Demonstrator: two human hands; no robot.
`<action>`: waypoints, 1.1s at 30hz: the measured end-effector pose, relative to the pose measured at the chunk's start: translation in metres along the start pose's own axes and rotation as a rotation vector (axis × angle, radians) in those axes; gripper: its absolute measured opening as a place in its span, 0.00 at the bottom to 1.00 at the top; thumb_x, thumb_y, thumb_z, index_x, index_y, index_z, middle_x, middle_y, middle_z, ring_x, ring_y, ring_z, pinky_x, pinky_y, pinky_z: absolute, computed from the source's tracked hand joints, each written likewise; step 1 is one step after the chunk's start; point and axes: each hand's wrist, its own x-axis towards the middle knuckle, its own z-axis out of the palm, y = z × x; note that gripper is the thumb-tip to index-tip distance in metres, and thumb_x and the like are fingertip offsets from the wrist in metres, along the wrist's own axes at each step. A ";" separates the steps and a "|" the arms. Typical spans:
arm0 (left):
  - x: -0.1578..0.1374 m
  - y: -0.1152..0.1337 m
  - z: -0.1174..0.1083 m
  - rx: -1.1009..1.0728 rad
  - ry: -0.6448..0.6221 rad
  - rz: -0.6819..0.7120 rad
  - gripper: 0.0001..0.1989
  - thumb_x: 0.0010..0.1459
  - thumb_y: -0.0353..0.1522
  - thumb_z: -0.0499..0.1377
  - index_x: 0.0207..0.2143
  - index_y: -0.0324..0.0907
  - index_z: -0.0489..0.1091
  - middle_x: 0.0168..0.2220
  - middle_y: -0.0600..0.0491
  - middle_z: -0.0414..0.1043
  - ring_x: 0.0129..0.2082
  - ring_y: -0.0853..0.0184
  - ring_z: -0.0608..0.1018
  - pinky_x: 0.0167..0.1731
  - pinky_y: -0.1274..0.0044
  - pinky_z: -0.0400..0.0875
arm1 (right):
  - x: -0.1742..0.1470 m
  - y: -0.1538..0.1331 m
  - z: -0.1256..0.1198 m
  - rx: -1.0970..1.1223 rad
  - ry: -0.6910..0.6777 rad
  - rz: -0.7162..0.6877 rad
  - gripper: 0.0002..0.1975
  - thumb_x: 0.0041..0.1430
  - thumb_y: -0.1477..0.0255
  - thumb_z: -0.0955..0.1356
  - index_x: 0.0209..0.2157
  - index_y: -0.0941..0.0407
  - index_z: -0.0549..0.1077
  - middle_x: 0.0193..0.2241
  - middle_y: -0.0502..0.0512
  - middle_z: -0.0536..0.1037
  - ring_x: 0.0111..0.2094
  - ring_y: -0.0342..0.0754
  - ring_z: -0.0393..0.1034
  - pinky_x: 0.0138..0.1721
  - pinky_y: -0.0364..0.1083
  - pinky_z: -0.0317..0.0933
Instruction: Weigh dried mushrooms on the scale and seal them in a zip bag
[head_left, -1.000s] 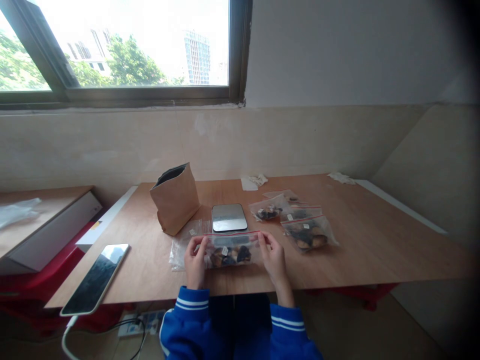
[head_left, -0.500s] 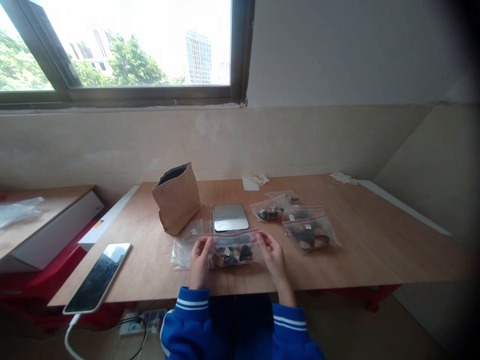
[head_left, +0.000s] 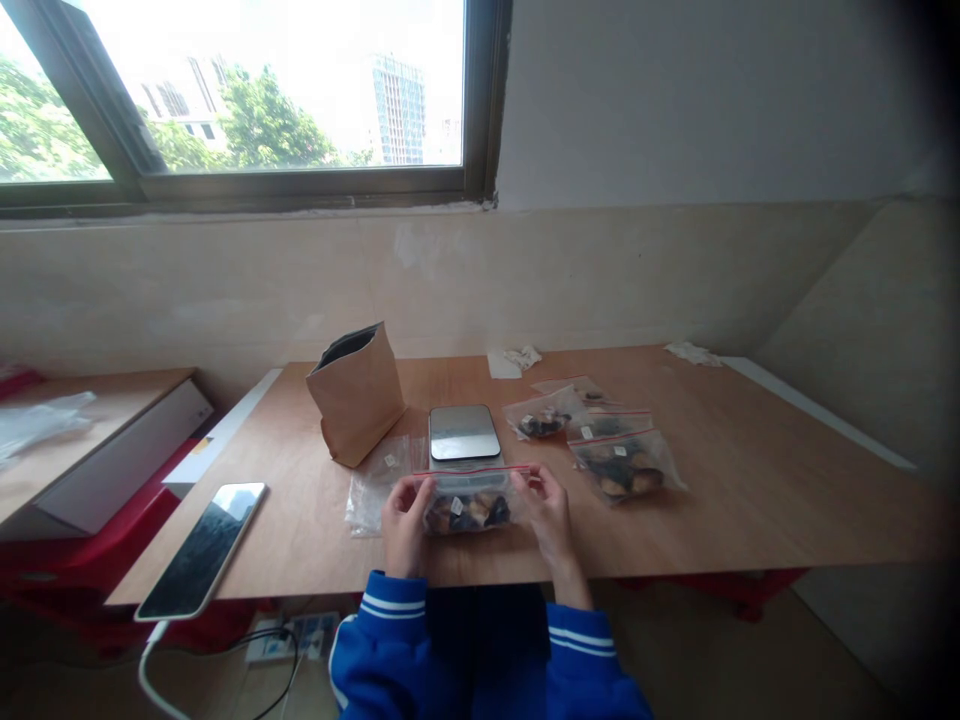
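Straighter than half a second ago, the red zip strip point(head_left: 472, 471) now runs almost level, and the right hand point(head_left: 549, 512) has shifted slightly, leaving the strip's end showing above its fingers. Both hands are closed on the clear zip bag point(head_left: 487, 488), the left hand point(head_left: 405, 522) pinching its upper left corner and the right its upper right. Dark and tan dried pieces point(head_left: 472, 513) lie inside, behind a small white label point(head_left: 456, 507). It is held near the front edge of the wooden table point(head_left: 750, 490), just in front of a flat weighing scale point(head_left: 465, 432); I cannot tell whether its bottom touches the wood. Loose clear bags point(head_left: 367, 505) lie beside the left hand, in front of an upright brown paper pouch point(head_left: 358, 400) with its mouth open. More filled zip bags point(head_left: 626, 470) overlap on the right, and a smartphone point(head_left: 202, 555), plugged into a white cable point(head_left: 152, 665), lies at far left.
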 end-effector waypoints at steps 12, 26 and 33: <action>-0.004 -0.005 0.007 -0.123 -0.052 -0.040 0.13 0.50 0.39 0.64 0.33 0.40 0.70 0.31 0.53 0.75 0.35 0.68 0.76 0.39 0.76 0.69 | -0.007 -0.011 0.009 0.208 -0.188 0.071 0.15 0.56 0.57 0.65 0.36 0.54 0.69 0.34 0.54 0.77 0.37 0.50 0.71 0.42 0.48 0.65; -0.008 0.005 0.010 -0.050 -0.043 -0.074 0.14 0.46 0.39 0.66 0.30 0.38 0.75 0.27 0.52 0.76 0.29 0.68 0.75 0.32 0.78 0.68 | -0.006 -0.018 0.006 0.071 -0.242 0.093 0.16 0.54 0.58 0.68 0.34 0.57 0.75 0.32 0.56 0.79 0.36 0.51 0.73 0.40 0.47 0.65; -0.010 0.011 0.009 -0.051 -0.035 -0.062 0.13 0.45 0.38 0.66 0.28 0.37 0.76 0.27 0.52 0.76 0.29 0.67 0.76 0.33 0.77 0.69 | -0.005 -0.012 0.004 0.022 -0.141 0.092 0.18 0.50 0.58 0.70 0.34 0.58 0.77 0.31 0.57 0.80 0.35 0.52 0.74 0.41 0.50 0.66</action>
